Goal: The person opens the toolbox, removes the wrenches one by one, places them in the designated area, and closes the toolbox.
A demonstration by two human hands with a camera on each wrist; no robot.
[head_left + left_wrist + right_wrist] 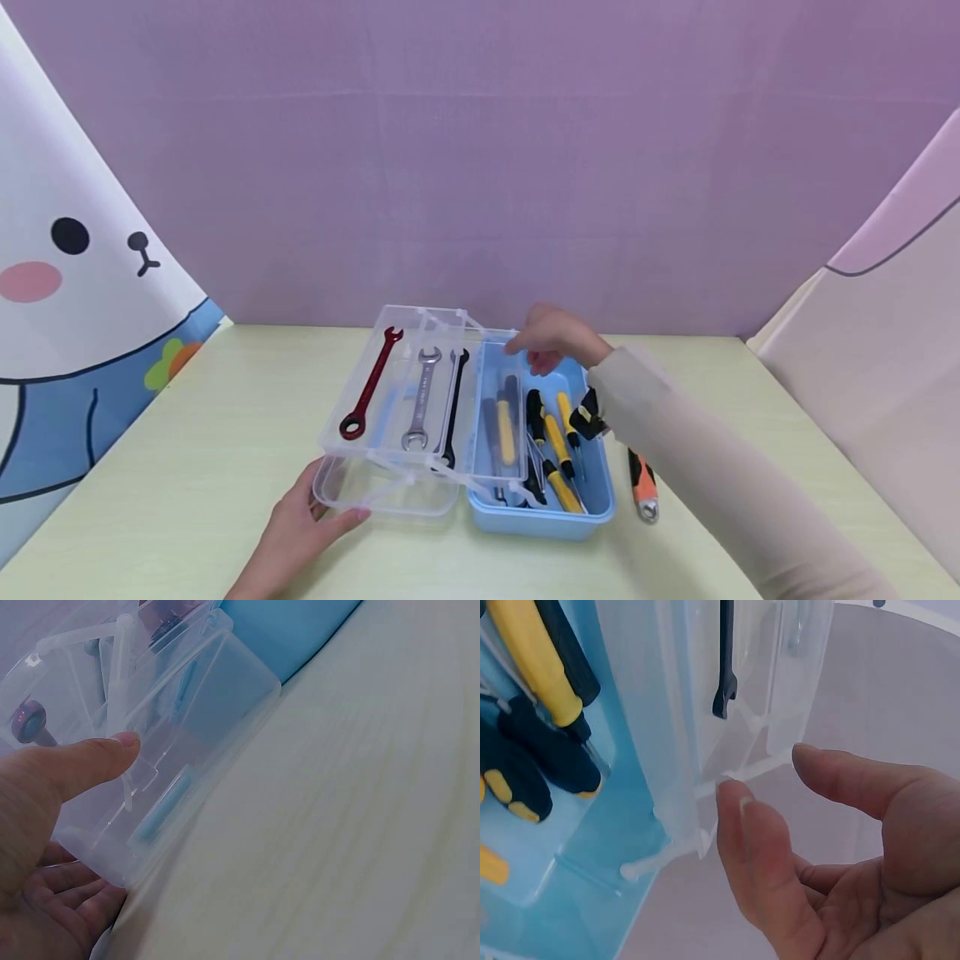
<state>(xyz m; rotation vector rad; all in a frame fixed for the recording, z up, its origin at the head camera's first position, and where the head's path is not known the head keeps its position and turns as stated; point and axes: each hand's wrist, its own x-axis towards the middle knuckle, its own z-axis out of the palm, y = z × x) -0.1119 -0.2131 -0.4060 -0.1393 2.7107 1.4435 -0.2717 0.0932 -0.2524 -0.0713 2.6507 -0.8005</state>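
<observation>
A light blue toolbox [540,523] stands with its clear lid [420,500] and clear trays [480,375] swung out to the left. My left hand [296,521] grips the lid's left end, thumb on the near rim and fingers beneath. Over the box's far end hovers my right hand [555,333]; in the right wrist view its thumb and fingers stand apart with nothing between them, close to a clear hinge arm [667,855]. The trays hold a red wrench [371,383], a silver wrench [422,400] and a black wrench [455,400].
Several yellow-and-black screwdrivers [558,446] lie inside the blue box. An orange-and-black tool with a metal end [643,487] lies on the pale wooden table [187,467], right of the box. A purple cloth backdrop [480,167] hangs behind.
</observation>
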